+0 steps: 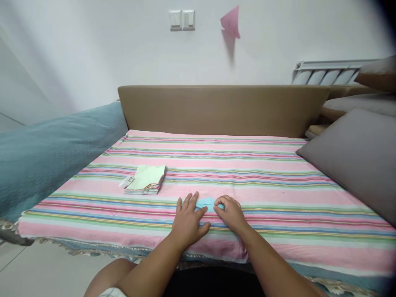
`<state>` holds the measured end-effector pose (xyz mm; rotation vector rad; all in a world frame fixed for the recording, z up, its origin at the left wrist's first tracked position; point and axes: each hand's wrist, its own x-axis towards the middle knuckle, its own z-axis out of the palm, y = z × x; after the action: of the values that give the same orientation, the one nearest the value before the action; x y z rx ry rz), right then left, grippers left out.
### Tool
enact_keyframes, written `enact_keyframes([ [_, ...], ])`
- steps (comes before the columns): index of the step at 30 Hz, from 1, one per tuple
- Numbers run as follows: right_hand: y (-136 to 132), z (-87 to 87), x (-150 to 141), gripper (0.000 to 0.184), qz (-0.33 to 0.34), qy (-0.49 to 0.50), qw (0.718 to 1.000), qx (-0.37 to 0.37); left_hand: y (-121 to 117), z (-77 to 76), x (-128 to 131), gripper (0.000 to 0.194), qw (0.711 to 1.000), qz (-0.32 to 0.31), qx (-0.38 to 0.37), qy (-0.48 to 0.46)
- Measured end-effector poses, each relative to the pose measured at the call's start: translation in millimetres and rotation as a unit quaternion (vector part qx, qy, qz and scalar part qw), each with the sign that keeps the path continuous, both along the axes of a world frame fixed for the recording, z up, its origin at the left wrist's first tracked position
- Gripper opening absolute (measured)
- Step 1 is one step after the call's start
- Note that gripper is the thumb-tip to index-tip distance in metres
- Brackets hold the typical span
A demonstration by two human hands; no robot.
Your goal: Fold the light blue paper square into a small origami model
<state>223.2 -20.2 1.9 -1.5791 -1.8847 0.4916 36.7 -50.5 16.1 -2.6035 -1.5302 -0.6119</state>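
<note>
A small piece of light blue paper point(206, 202) with fold lines lies on the striped cloth point(266, 194) between my hands. My left hand point(189, 220) rests with its fingers spread, the fingertips at the paper's left side. At the right end of the paper, my right hand point(230, 212) is closed, thumb and index finger pinching its edge. Left of my hands sits a stack of coloured paper sheets point(147, 179), pale green on top, with a white wrapper point(126, 181) beside it.
A brown backrest point(222, 111) runs along the wall behind the cloth. On the right lean grey cushions point(355, 152). A blue-covered armrest point(62, 144) borders the left side. Light switches point(182, 20) and a pink paper shape point(231, 22) are on the wall.
</note>
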Motion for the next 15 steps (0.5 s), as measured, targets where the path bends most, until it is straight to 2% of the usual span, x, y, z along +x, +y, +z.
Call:
enact_keyframes([
  [9, 1.6, -0.6, 0.7, 0.008, 0.0, 0.0, 1.0, -0.005, -2.6, 3.9, -1.7, 0.036, 1.0, 0.004, 0.018, 0.0],
  [15, 0.9, -0.4, 0.0, 0.007, -0.002, 0.003, 1.0, -0.005, -5.9, 4.4, 4.2, 0.045, 0.999, -0.035, 0.021, 0.031],
])
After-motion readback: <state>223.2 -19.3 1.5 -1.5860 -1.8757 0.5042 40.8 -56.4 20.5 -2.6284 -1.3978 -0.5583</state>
